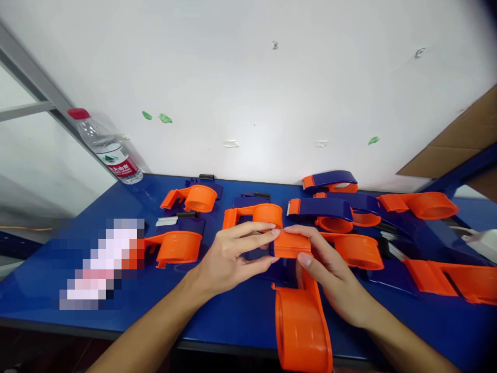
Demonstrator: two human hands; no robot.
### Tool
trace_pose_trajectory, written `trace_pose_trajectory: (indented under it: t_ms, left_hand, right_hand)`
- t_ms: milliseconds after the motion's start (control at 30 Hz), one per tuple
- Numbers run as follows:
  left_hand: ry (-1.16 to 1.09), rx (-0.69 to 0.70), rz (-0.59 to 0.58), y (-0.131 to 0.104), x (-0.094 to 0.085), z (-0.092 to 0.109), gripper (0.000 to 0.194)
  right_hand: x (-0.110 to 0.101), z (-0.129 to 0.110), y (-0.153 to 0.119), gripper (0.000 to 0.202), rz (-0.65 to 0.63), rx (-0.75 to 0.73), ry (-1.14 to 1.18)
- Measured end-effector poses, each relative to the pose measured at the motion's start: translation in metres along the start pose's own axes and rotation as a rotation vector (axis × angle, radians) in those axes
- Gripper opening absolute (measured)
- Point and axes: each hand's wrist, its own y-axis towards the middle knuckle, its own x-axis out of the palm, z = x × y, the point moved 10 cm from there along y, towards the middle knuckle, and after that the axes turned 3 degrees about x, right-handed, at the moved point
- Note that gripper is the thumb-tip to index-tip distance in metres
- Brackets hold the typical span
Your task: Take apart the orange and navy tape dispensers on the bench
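Both hands are on one orange tape dispenser [305, 324], its round hub hanging toward me over the table's front edge. My left hand [238, 254] pinches the left side of its flat head, where a dark blue edge shows between thumb and fingers. On the other side, my right hand [330, 274] grips the head with the thumb on its front face and the fingers over the top. Just behind the hands sits another orange dispenser frame [267, 213]. How the blue piece meets the orange one is hidden by my fingers.
More dispensers lie on the blue table [217, 321]: orange frames [180, 247] at left, blue-covered ones [326, 208] behind right, and an orange frame [477, 282] at far right. A water bottle [112, 153] stands back left by the white wall [252, 93]. A blurred patch covers the left.
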Motion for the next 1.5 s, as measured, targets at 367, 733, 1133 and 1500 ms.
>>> trace_pose_trajectory:
  t_ms: [367,733,1133,1500]
  left_hand:
    - [-0.011,-0.057,0.085,0.0010,0.0007,-0.0005,0.034]
    - [0.017,0.016,0.039,0.0028,-0.0026,0.0043,0.037]
    - [0.001,-0.072,0.126,0.0002,-0.0016,0.0011,0.026]
    - [0.046,0.013,0.032,0.0007,-0.0022,0.0038,0.035]
  right_hand:
    - [0.0020,-0.0010,0.0070,0.038,-0.018,0.015,0.143]
    - [-0.0005,0.0036,0.0096,0.039,-0.026,0.038,0.101]
    - [0.0063,-0.0013,0.0096,0.036,-0.020,0.011,0.198]
    - [0.0020,0.0024,0.0079,0.039,-0.073,0.031,0.136]
